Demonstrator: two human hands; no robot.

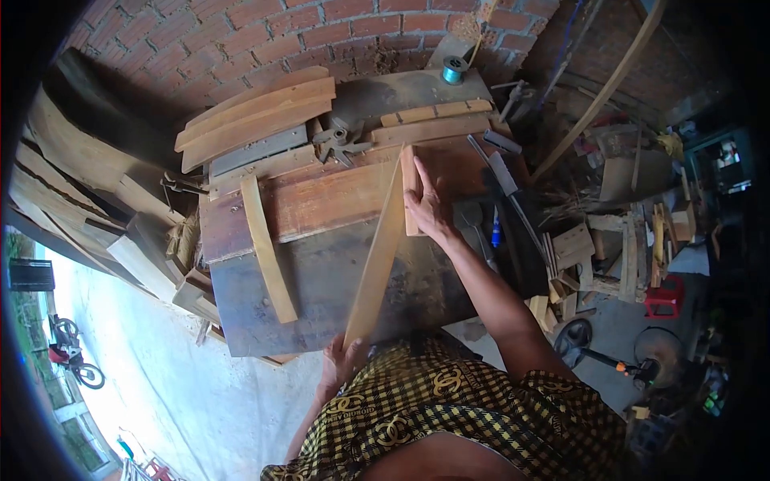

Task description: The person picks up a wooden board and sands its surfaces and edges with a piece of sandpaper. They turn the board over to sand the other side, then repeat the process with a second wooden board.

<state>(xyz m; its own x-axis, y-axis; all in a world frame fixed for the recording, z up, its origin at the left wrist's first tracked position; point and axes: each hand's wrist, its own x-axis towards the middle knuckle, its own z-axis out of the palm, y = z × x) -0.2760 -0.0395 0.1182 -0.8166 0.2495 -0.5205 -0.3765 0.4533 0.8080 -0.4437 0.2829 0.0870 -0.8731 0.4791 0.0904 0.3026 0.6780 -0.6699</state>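
Observation:
My left hand (341, 362) is closed around the near end of a long, pale wooden strip (377, 260), close to my shirt. The strip slants away across the workbench (325, 276), and its narrow far end meets a short wooden block (411, 172). My right hand (431, 207) grips that block from its right side, the index finger stretched along it and the thumb across its top. A second curved wooden strip (269, 248) lies on the bench to the left.
Curved boards (257, 116) are stacked at the back left beside a metal clamp knob (342, 144). A spool of blue-green line (454, 70) stands at the back. To the right lie a blue marker (496, 232) and a metal straightedge (513, 192). Offcuts (573, 244) and a red stool (664, 297) are farther right.

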